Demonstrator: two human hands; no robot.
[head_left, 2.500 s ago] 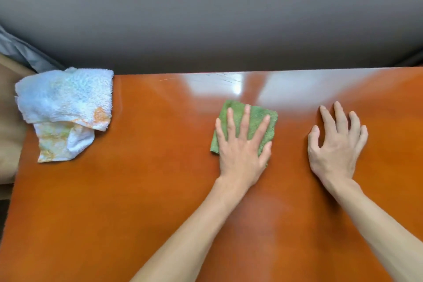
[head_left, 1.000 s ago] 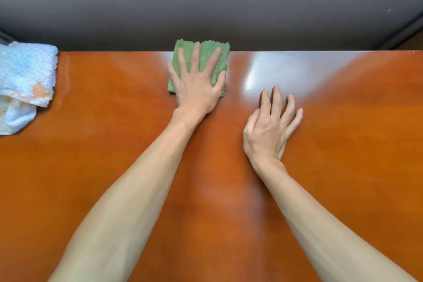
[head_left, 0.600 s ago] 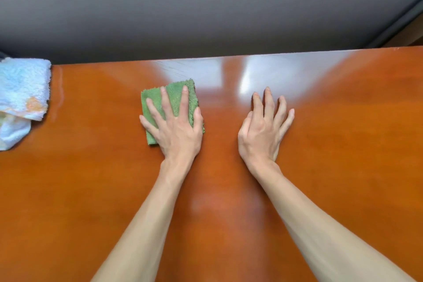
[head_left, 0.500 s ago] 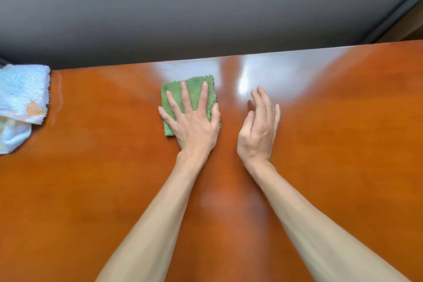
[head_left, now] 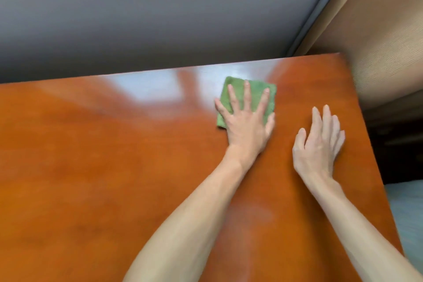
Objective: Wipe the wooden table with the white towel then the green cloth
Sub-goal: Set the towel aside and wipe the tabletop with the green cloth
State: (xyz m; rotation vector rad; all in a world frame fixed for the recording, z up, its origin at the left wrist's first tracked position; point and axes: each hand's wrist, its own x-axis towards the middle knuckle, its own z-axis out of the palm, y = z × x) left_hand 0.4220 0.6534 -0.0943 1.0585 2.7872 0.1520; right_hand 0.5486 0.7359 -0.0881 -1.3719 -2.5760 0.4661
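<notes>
A folded green cloth [head_left: 256, 89] lies flat on the glossy wooden table [head_left: 103, 167], near its far edge and toward the right end. My left hand [head_left: 246, 123] presses down on the cloth with its fingers spread over it. My right hand [head_left: 320, 142] rests flat on the bare wood to the right of the cloth, fingers apart, holding nothing. The white towel is out of view.
The table's right edge [head_left: 375, 167] runs close beside my right hand, with dark floor and a pale blue surface [head_left: 407, 213] beyond it. A grey wall [head_left: 160, 18] stands behind the far edge, and a beige wall [head_left: 377, 30] rises at the right.
My left hand has slid the green cloth to the right along the far side of the table. My right hand moved right too. The view swung right, and the white towel left the frame.
</notes>
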